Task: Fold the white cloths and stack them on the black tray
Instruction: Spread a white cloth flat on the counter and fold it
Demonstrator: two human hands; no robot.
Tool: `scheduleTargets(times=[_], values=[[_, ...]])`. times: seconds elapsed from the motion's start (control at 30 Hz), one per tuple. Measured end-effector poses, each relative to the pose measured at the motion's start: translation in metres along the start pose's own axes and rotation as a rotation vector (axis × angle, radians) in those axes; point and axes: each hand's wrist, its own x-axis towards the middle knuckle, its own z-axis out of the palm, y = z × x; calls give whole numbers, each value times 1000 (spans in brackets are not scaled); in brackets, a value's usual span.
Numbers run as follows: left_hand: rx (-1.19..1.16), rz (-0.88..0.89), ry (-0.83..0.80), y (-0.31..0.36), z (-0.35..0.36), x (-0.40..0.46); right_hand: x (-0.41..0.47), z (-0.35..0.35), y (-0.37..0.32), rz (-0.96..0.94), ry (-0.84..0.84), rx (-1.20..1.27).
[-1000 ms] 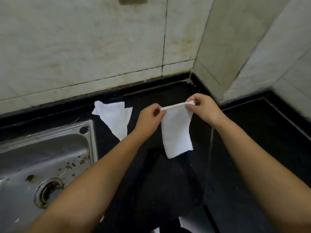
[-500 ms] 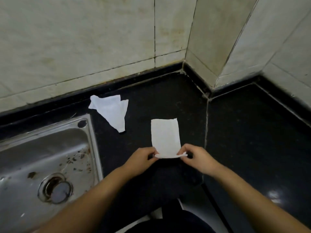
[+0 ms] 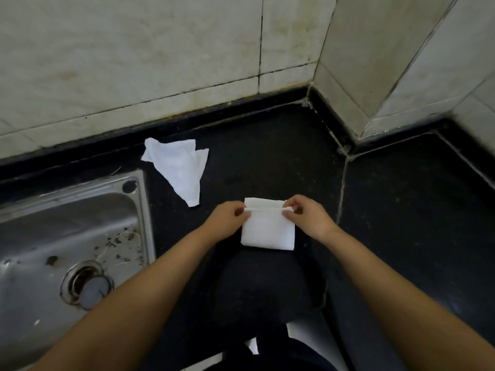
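Note:
A white cloth (image 3: 267, 231) lies on the black counter, folded over on itself into a short rectangle. My left hand (image 3: 230, 218) pinches the left end of its upper edge. My right hand (image 3: 305, 216) pinches the right end of the same edge, held just short of the far edge of the layer beneath. A second white cloth (image 3: 179, 167) lies crumpled and loosely spread on the counter to the far left, near the sink corner. No black tray can be told apart from the dark counter.
A steel sink (image 3: 67, 236) with a drain fills the lower left. Tiled walls (image 3: 160, 62) meet in a corner behind, with a protruding tiled pillar (image 3: 388, 62) at the right. A seam (image 3: 341, 188) splits the black counter. White paper scraps (image 3: 305, 338) lie near the bottom edge.
A second ago both hands held the cloth hanging in the air. They laid it flat, then carried its near edge forward over the rest, halving its length.

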Motion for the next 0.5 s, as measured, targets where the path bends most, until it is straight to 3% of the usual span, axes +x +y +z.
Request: scheduleTargets(times=[0.17, 0.33, 0.5], values=[[95, -134, 151, 2, 13, 32, 39, 8, 0, 75, 51, -125], [191, -144, 269, 3, 26, 33, 42, 15, 4, 75, 91, -293], [193, -274, 359, 3, 35, 14, 25, 9, 4, 228, 103, -346]])
